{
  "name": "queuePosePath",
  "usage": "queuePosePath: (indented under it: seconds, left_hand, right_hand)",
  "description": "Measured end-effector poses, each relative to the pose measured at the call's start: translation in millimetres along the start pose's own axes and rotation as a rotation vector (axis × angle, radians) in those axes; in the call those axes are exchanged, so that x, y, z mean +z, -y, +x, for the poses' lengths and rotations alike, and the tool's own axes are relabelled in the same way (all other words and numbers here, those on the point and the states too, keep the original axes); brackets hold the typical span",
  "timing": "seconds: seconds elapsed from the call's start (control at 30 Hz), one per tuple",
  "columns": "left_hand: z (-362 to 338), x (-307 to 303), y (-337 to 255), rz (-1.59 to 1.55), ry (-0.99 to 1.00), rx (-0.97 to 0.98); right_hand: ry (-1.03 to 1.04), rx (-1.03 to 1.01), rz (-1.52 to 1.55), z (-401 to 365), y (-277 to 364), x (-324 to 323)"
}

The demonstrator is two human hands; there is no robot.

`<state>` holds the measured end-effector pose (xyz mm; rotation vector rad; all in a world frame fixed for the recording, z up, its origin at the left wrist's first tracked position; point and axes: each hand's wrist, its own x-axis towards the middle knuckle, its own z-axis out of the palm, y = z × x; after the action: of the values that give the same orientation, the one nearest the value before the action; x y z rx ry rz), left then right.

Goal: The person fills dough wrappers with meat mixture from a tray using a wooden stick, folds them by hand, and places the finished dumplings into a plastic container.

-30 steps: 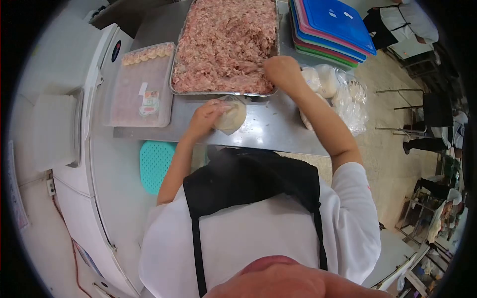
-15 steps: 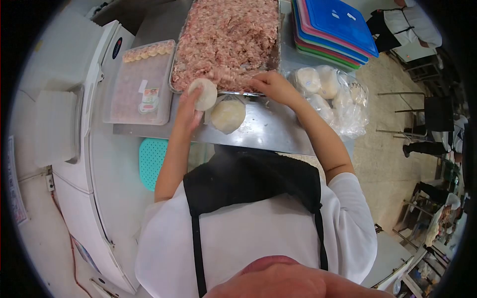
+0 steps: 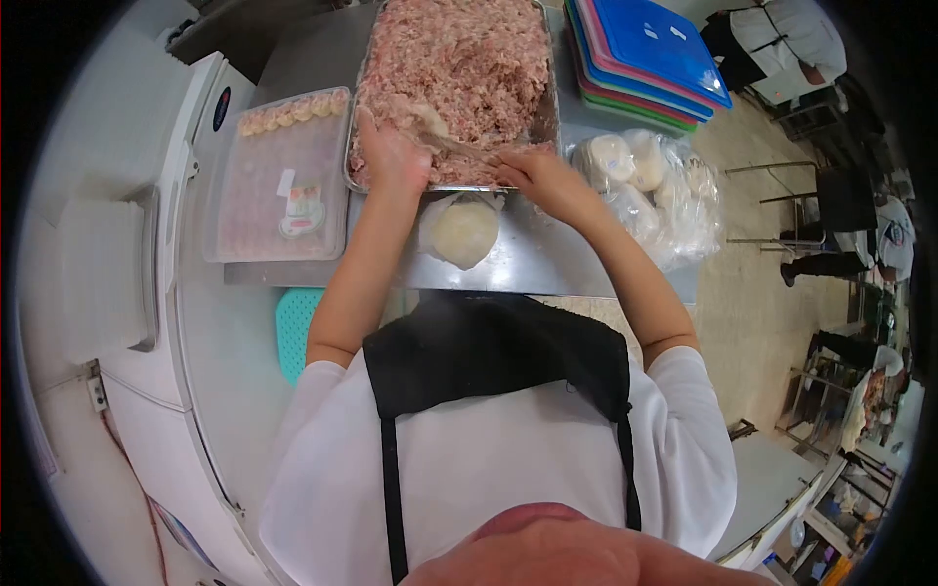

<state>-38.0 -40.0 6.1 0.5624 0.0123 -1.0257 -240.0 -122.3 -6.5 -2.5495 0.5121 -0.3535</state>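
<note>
My left hand (image 3: 389, 156) is raised over the near edge of a metal tray (image 3: 550, 107) full of pink minced meat. It cups a round dough wrapper (image 3: 422, 119), mostly hidden behind the hand. My right hand (image 3: 532, 178) grips a thin pale filling stick (image 3: 461, 148) whose tip reaches the wrapper in my left hand. A stack of round wrappers (image 3: 461, 232) in loose plastic lies on the steel table (image 3: 547, 264), just below both hands.
A clear plastic box (image 3: 283, 176) with a row of folded dumplings sits left of the tray. Bags of wrappers (image 3: 640, 181) lie to the right, coloured lids (image 3: 650, 59) are stacked behind. A white freezer (image 3: 117, 244) and teal mat (image 3: 298, 327) are left. Another person (image 3: 782, 39) stands far right.
My left hand picked a wrapper off the stack and lifted it to the tray edge. My right hand came back from the meat, bringing the stick's tip to the wrapper.
</note>
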Motion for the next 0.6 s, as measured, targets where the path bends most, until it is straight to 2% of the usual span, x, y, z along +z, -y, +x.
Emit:
queuePosePath:
  seconds: [0.03,0.1,0.13,0.17,0.2,0.23,0.3,0.4,0.5,0.6]
  left_hand:
    - [9,-12,0,0.028,0.009,0.029]
    - [61,-77,2,-0.377,0.622,-0.303]
    - [59,-72,-2,-0.582,0.924,-0.470]
    - [54,-68,0,-0.346,0.577,-0.359]
    - [13,-12,-6,-0.108,0.235,-0.244]
    - [-10,19,-10,0.130,-0.103,-0.122]
    - [-2,8,-11,0.187,-0.082,-0.112]
    - [7,4,-13,0.155,-0.042,-0.114]
    - [-6,23,-17,0.130,-0.078,-0.099]
    - [-8,29,-18,0.092,-0.033,-0.106]
  right_hand:
    - [-0.024,0.059,-0.063,-3,12,-10]
    - [-0.070,0.175,-0.188,-10,45,-35]
    - [-0.129,0.139,-0.190,-8,42,-26]
    - [-0.189,0.101,-0.194,-3,34,-12]
    - [-0.251,0.064,-0.198,-1,30,-4]
    - [-0.182,0.100,-0.249,-2,32,-11]
    - [-0.036,0.153,-0.351,0,41,-39]
    - [-0.054,0.189,-0.407,-7,73,-55]
    - [-0.165,0.110,-0.290,-2,55,-23]
    - [-0.166,0.040,-0.196,-8,45,-43]
